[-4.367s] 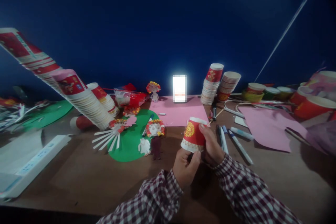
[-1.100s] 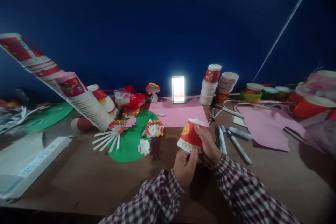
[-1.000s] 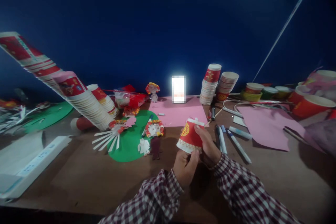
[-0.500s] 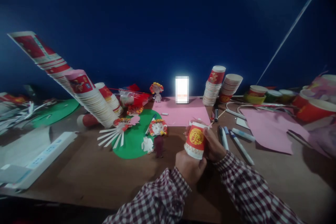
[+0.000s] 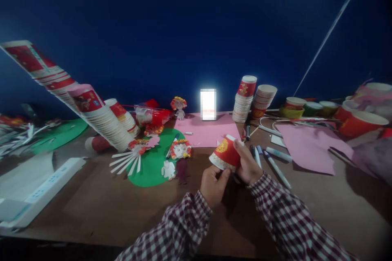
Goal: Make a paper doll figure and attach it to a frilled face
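A red and white paper cup (image 5: 228, 154) with a yellow print is tilted between my hands, above the brown table (image 5: 116, 212). My right hand (image 5: 247, 163) is wrapped round its right side, thumb along the upper end. At the lower edge, the fingers and thumb of my left hand (image 5: 213, 183) pinch the cup. Left of the hands lie a flower-like paper cutout (image 5: 180, 149) with a red and yellow rim, a dark maroon paper piece (image 5: 181, 171) and a white paper flower (image 5: 168, 169). They lie on or beside a green paper sheet (image 5: 143, 179).
Leaning cup stacks (image 5: 107, 128) stand at left, more upright stacks (image 5: 243, 108) at back right. A pink sheet (image 5: 205, 132) lies behind the cup. Markers (image 5: 277, 169) lie right of my hands. A white power strip (image 5: 52, 189) sits front left.
The cup has turned from nearly upright to tilted, its print now facing up and left. My left hand has shifted from under the cup to its lower edge. The view has swung slightly right.
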### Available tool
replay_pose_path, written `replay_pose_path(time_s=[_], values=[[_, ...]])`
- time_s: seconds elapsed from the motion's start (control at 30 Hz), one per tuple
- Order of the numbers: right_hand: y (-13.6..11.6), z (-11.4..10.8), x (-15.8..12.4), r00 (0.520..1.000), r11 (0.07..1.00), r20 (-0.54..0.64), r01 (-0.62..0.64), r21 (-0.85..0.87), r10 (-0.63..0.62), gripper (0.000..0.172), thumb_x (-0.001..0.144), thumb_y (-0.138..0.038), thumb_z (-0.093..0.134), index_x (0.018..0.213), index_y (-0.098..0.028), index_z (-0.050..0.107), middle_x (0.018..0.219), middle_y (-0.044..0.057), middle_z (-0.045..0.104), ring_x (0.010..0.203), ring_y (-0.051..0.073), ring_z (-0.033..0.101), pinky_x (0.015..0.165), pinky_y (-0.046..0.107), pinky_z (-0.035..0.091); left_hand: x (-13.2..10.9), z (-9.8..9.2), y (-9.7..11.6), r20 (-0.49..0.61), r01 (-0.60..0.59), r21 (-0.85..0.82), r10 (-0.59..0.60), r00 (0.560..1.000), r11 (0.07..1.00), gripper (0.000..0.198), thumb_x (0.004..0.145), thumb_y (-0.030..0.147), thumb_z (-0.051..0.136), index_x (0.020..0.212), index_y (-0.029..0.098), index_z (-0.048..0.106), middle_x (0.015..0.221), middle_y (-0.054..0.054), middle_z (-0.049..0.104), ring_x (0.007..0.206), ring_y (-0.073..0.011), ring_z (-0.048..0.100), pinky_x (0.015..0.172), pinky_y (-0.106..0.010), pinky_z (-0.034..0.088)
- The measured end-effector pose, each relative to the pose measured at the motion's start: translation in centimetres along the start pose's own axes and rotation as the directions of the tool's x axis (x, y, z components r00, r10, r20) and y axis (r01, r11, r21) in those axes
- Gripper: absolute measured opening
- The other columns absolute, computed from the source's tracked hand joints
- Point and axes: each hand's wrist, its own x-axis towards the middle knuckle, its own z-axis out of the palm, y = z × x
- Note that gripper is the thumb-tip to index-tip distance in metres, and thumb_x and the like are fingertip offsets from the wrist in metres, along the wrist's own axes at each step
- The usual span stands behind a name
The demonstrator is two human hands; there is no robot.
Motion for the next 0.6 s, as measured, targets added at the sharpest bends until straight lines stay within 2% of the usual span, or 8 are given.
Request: replay_pose_path(time_s=[0.1,0.17,0.23,0.3,0.4,0.5,0.6], values=[[-0.4,0.0,-0.4,0.999,1.000,0.043,-0.026,-0.018,0.027,0.042,0.068,-0.051,0.070,0.096,-0.020,0.065,0.089,0.007,0.072,0.082,0.024,0.066,0.066,0.033,0.052,-0.2,-0.1,-0.4,0.029,0.093,-0.103,-0.091,0.995,0.990,0.040,0.079,0.048,0.058,0.077,0.010,0.066,0.064,-0.005,0.064,0.057,-0.0141,0.056,0.058,-0.026,0.047],[-0.4,0.1,-0.5,0.997,0.999,0.065,-0.042,-0.025,0.043,0.041,0.069,-0.051,0.069,0.094,-0.018,0.065,0.088,0.008,0.072,0.080,0.024,0.066,0.065,0.033,0.052,-0.3,0.0,-0.8,0.040,0.147,-0.186,-0.142,0.989,0.972,0.044,0.079,0.053,0.057,0.082,0.010,0.065,0.065,-0.005,0.063,0.055,-0.0122,0.055,0.055,-0.024,0.047],[-0.2,0.2,-0.5,0.997,0.999,0.062,-0.039,-0.028,0.041,0.039,0.071,-0.051,0.068,0.092,-0.019,0.064,0.087,0.008,0.072,0.077,0.023,0.067,0.065,0.033,0.052,-0.4,0.3,-1.2,0.039,0.177,-0.270,-0.173,0.984,0.946,0.049,0.080,0.058,0.053,0.084,0.010,0.064,0.065,-0.005,0.062,0.054,-0.0113,0.055,0.054,-0.024,0.047],[0.1,0.3,-0.4,0.999,0.999,0.033,-0.015,-0.031,0.016,0.035,0.072,-0.048,0.069,0.092,-0.021,0.063,0.085,0.005,0.071,0.073,0.020,0.066,0.065,0.032,0.052,-0.3,0.6,-1.5,0.033,0.177,-0.308,-0.175,0.984,0.935,0.054,0.081,0.062,0.049,0.077,0.010,0.063,0.056,-0.002,0.056,0.047,-0.0093,0.049,0.047,-0.022,0.043],[0.8,0.3,-0.2,1.000,0.998,-0.011,0.019,-0.052,-0.020,0.034,0.069,-0.044,0.073,0.092,-0.022,0.061,0.082,0.002,0.070,0.069,0.017,0.065,0.066,0.030,0.051,0.1,1.2,-1.6,0.021,0.130,-0.291,-0.129,0.991,0.948,0.048,0.079,0.059,0.054,0.077,0.011,0.062,0.051,0.002,0.049,0.042,-0.0064,0.039,0.043,-0.020,0.035],[1.3,0.3,0.0,0.998,0.995,-0.052,0.034,-0.091,-0.039,0.035,0.067,-0.043,0.075,0.090,-0.020,0.062,0.080,0.002,0.070,0.066,0.016,0.063,0.065,0.030,0.050,0.3,1.6,-1.4,0.027,0.090,-0.240,-0.086,0.996,0.967,0.040,0.079,0.053,0.057,0.084,0.013,0.060,0.059,0.002,0.050,0.051,-0.0078,0.041,0.050,-0.021,0.036],[1.5,0.0,0.3,0.993,0.990,-0.102,0.039,-0.133,-0.053,0.036,0.066,-0.043,0.076,0.089,-0.019,0.063,0.076,0.002,0.069,0.063,0.016,0.062,0.061,0.029,0.049,0.0,1.7,-1.1,0.036,0.106,-0.173,-0.101,0.994,0.979,0.041,0.082,0.051,0.052,0.069,0.013,0.055,0.054,0.003,0.044,0.050,-0.0078,0.037,0.049,-0.021,0.032]])
